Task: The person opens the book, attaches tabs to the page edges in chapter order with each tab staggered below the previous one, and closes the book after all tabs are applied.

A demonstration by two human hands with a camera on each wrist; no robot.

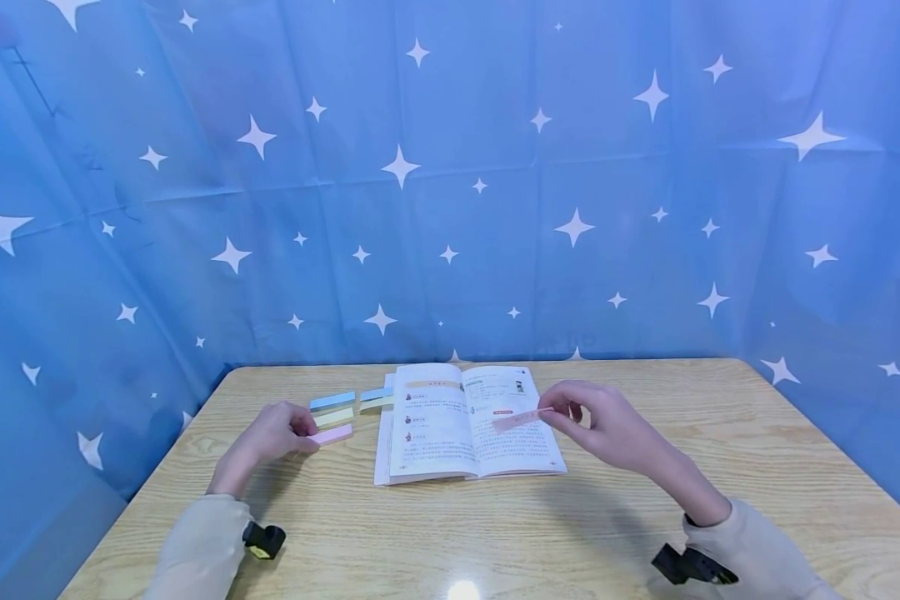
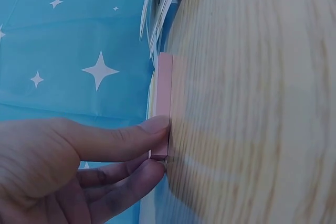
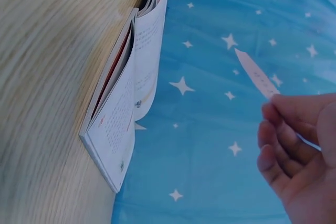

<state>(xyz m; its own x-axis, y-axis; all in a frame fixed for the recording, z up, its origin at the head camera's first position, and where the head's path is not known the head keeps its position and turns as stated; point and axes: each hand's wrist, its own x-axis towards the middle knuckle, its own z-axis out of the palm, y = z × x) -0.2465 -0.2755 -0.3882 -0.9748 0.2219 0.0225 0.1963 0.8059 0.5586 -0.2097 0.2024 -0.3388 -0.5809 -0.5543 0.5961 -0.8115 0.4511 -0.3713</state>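
Note:
My left hand [image 1: 276, 432] pinches the near end of a pink sticky-note pad [image 1: 333, 435] between thumb and fingers, left of the book. In the left wrist view the thumb lies along the top of the pad [image 2: 164, 85], which is close to the wood. My right hand [image 1: 607, 423] holds a single pink sticky-note strip [image 1: 516, 421] by one end, between thumb and index finger. Small writing shows on the strip [image 3: 255, 75] in the right wrist view. From the head view, the strip overlaps the right page of an open book [image 1: 435, 454].
Beside the pink pad lie a blue sticky-note pad [image 1: 332, 401] and a yellow one [image 1: 333, 417]. Blue [image 1: 376, 393] and yellow strips [image 1: 376, 403] stick out from the book's left edge. Behind the wooden table [image 1: 420, 533] hangs a blue star-patterned curtain [image 1: 480, 125].

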